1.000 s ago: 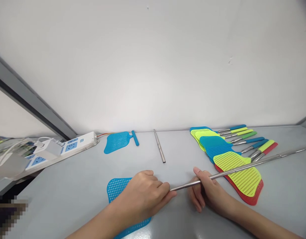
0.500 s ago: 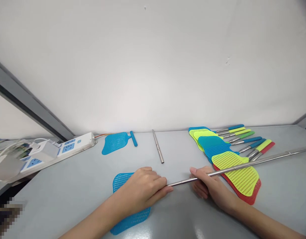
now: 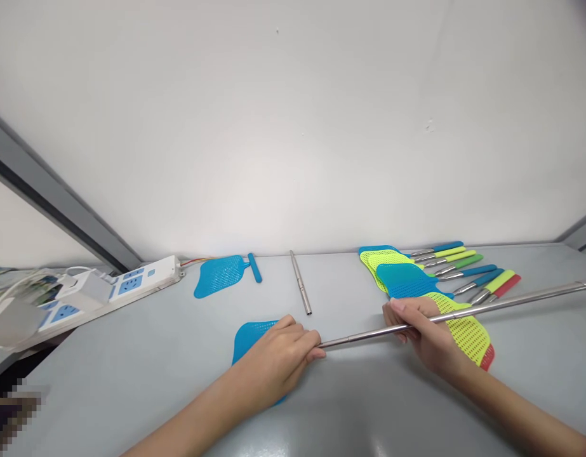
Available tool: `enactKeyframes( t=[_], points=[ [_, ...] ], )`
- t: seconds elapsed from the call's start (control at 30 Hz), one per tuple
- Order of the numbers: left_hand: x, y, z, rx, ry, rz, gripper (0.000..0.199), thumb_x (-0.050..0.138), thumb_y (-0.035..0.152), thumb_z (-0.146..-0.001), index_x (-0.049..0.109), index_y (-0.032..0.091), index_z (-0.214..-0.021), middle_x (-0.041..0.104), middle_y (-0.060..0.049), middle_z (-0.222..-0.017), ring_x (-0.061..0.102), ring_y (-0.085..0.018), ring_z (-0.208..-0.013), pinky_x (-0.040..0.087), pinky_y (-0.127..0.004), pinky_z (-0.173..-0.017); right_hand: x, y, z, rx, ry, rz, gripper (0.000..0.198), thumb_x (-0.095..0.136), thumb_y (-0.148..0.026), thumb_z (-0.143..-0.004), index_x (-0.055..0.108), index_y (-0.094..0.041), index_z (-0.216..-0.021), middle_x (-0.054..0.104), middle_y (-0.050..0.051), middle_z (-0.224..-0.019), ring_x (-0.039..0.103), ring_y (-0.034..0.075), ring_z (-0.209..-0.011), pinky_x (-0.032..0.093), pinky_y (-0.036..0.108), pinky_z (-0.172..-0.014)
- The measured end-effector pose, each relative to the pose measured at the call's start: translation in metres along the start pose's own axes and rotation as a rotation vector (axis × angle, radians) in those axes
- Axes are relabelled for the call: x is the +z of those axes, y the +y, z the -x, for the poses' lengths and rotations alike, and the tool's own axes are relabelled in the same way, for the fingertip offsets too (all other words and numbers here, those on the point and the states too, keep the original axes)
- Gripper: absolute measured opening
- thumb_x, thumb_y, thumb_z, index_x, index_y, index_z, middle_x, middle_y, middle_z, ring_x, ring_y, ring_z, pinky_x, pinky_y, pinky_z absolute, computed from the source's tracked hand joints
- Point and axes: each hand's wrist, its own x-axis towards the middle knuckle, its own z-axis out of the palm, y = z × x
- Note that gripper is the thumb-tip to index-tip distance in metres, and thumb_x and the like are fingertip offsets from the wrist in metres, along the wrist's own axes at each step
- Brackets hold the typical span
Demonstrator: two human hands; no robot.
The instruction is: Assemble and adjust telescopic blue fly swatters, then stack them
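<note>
My left hand (image 3: 287,355) is closed where a blue mesh fly swatter head (image 3: 249,339) meets a long, thin steel telescopic rod (image 3: 364,334); the joint itself is hidden in the fingers. The rod slants up to the right and leaves the view at the right edge. Farther along it, my right hand (image 3: 423,327) is wrapped round the rod, thumb on top. Part of the blue head is covered by my left hand and forearm. Beyond the hands, a short collapsed steel rod (image 3: 301,284) lies on the grey table (image 3: 154,368).
At the right lies an overlapping pile of fly swatters, with a blue head (image 3: 407,279), a yellow head (image 3: 471,333) and coloured handles (image 3: 480,279). A blue swatter head (image 3: 219,277) and a blue handle (image 3: 254,268) lie back left. A white power strip (image 3: 150,276) stands at the left.
My right hand has moved right along the rod, away from my left hand, and now covers part of the pile. The blue head under my left hand has turned and shows less of its mesh.
</note>
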Motion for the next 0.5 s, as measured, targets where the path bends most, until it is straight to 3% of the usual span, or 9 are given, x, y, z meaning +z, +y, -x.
enactKeyframes(
  t=[0.33,0.5],
  points=[
    [0.012,-0.001,0.000,-0.017,-0.022,0.028,0.026,0.022,0.026,-0.089,0.037,0.018,-0.069,0.048,0.002,-0.063,0.042,-0.012,-0.060,0.032,-0.026,-0.064,0.008,0.012,0.002,0.016,0.079,-0.127,0.047,0.042,-0.032,-0.081,0.035,-0.018,-0.036,0.029,-0.003,-0.036,0.030,0.009,-0.038,0.021,0.026,-0.042],
    [0.015,0.000,-0.001,-0.031,-0.027,0.014,0.027,0.023,0.028,-0.089,0.037,0.018,-0.068,0.047,0.001,-0.062,0.041,-0.012,-0.060,0.031,-0.027,-0.065,0.011,0.018,0.002,0.079,0.071,-0.085,0.048,0.041,-0.037,-0.080,0.034,-0.018,-0.037,0.029,-0.003,-0.036,0.029,0.009,-0.037,0.024,0.025,-0.041]
  ],
)
